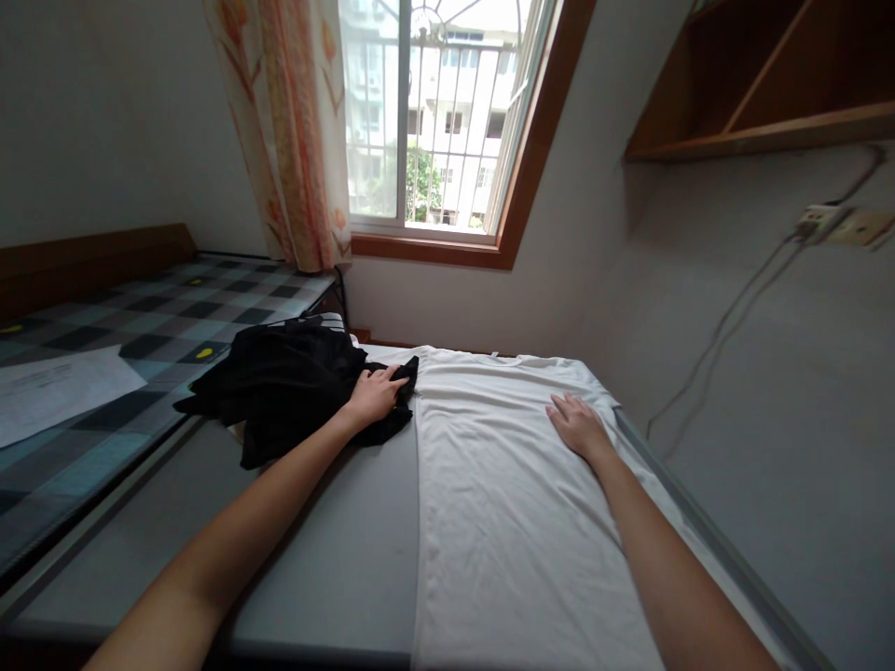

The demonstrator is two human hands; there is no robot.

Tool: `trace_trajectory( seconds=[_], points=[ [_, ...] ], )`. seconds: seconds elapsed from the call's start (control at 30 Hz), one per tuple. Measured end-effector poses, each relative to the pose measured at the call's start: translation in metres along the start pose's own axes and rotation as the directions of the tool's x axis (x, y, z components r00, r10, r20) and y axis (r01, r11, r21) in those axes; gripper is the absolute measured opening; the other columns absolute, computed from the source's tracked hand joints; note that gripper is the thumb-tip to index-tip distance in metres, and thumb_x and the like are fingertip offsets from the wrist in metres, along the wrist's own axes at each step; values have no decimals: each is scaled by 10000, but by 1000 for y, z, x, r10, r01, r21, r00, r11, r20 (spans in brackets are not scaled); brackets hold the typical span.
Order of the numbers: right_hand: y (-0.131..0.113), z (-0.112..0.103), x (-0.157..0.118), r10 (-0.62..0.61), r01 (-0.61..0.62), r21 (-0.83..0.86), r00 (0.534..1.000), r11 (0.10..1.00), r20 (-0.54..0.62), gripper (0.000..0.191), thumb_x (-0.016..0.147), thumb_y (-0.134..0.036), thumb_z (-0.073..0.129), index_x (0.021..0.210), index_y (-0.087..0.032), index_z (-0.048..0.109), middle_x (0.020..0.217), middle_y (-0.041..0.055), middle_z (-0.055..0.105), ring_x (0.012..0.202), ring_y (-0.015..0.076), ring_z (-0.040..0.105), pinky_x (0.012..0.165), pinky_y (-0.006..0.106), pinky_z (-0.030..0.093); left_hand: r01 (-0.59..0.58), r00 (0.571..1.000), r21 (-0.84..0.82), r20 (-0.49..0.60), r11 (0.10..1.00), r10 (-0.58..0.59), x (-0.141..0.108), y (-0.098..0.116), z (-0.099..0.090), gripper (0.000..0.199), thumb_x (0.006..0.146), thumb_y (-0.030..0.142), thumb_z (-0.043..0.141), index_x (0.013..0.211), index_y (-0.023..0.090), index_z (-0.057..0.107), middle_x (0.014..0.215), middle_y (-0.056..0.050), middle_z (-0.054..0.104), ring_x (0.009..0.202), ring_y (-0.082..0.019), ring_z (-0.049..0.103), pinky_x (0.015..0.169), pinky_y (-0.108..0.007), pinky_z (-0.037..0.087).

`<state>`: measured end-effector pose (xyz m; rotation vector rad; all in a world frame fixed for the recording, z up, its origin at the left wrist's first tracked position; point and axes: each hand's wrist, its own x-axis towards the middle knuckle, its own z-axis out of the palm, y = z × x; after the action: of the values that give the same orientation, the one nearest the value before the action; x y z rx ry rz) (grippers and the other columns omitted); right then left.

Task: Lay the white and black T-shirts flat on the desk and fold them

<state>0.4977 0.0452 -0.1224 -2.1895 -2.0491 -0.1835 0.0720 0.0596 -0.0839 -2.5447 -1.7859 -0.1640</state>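
My open right hand (579,427) lies on the white fabric garment (503,503), spread over the smooth grey tabletop (350,550) but not yet crease-free, while my left hand (376,396), its grip unclear, touches the crumpled black cloth heap (294,373) alongside.

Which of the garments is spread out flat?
The white garment, under the right hand; the black clothing, under the left hand, lies bunched in a heap.

Our bare left hand (376,395) lay on rumpled black cloth (294,368), our bare right hand (579,426) rested on spread white fabric (503,513).
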Motion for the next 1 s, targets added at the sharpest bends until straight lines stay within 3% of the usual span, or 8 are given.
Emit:
trace_trajectory(
  seconds=[0.1,0.2,0.3,0.43,0.53,0.6,0.77,1.0],
  points=[
    [-3,-4,-2,1,-1,-5,1000,1000,9,545,964,-437,301,1394,-168,501,1467,134,437,1357,282,371,1104,411,288,26,1000,38,-3,999,-25,1,0,1,467,875,269,482,1335,325,535,1474,-75,433,1279,-297,452,1036,-504,302],
    [-6,-10,-6,16,-17,-20,998,1000,-57,559,967,-457,290,1408,-174,484,1493,137,398,1369,284,352,1107,424,280,22,1000,50,-3,998,-22,1,-1,1,449,885,297,476,1329,291,539,1461,-88,450,1290,-287,446,1034,-502,319],
    [-8,-15,-8,73,-78,-29,987,997,-142,592,970,-492,247,1433,-182,449,1522,134,351,1392,292,308,1119,459,248,5,994,54,-106,999,1,-1,6,-4,413,874,318,499,1270,248,594,1462,-100,444,1331,-320,389,1064,-536,286],
    [-7,-18,-7,137,-137,3,991,991,7,654,971,-524,157,1460,-170,407,1513,155,361,1399,291,301,1117,465,249,-147,957,-51,-260,988,129,-8,36,-10,416,898,328,463,1283,226,583,1465,-86,439,1377,-279,335,1129,-483,246],
    [-7,-17,-5,150,-152,8,984,988,101,685,962,-554,126,1478,-180,378,1519,159,346,1407,301,283,1124,470,231,-324,934,-177,-216,929,285,-16,64,-4,486,940,423,400,1359,206,515,1466,-100,440,1372,-236,360,1132,-402,278],
    [-6,-15,-4,153,-153,-2,982,988,111,690,957,-569,126,1484,-195,366,1529,150,332,1412,306,270,1125,488,221,-386,919,-191,-171,903,356,-22,76,4,574,927,524,401,1414,223,453,1508,-97,379,1415,-270,279,1152,-428,230],
    [-2,-8,-4,155,-155,-9,983,988,96,706,939,-606,140,1488,-217,355,1540,142,311,1415,313,259,1114,537,217,-378,925,-171,-44,910,376,-32,79,15,742,855,695,401,1477,295,342,1558,-77,284,1442,-368,152,1154,-525,139],
    [-2,-8,-11,177,-175,-31,976,984,125,708,939,-610,148,1507,-219,308,1560,151,259,1432,302,219,1131,515,182,-381,923,-160,0,911,385,-39,79,11,783,852,733,335,1488,275,328,1570,-116,234,1435,-416,117,1138,-553,138]
  ],
)
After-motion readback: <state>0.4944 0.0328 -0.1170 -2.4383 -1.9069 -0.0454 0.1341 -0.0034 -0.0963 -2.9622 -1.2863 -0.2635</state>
